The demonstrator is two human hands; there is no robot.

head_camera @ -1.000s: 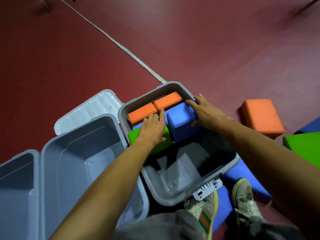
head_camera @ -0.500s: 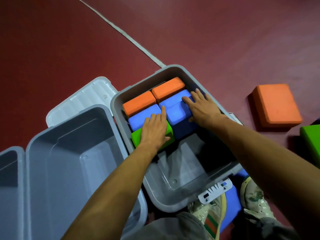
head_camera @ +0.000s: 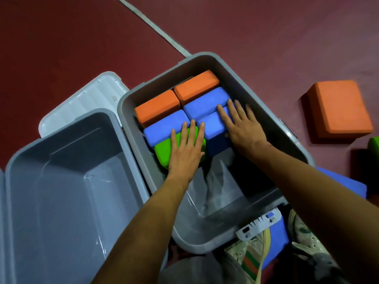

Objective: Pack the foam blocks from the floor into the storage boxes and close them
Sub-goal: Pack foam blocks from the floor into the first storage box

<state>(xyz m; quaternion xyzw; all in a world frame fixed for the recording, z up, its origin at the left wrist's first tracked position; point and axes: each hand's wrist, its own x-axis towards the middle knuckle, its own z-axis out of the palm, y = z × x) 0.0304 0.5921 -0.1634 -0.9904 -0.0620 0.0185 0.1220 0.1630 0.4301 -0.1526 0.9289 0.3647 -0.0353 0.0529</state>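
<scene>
the left grip (head_camera: 185, 149) is laid flat, with fingers straight, on the green block (head_camera: 162, 151); the right grip (head_camera: 242, 128) is laid open on a blue block (head_camera: 211, 128); both blocks are packed in the far end of the grey storage box (head_camera: 242, 78); an orange block (head_camera: 338, 109) is left on the dark red floor (head_camera: 61, 37); a second green block (head_camera: 374, 144) is cut off at the right edge.
</scene>
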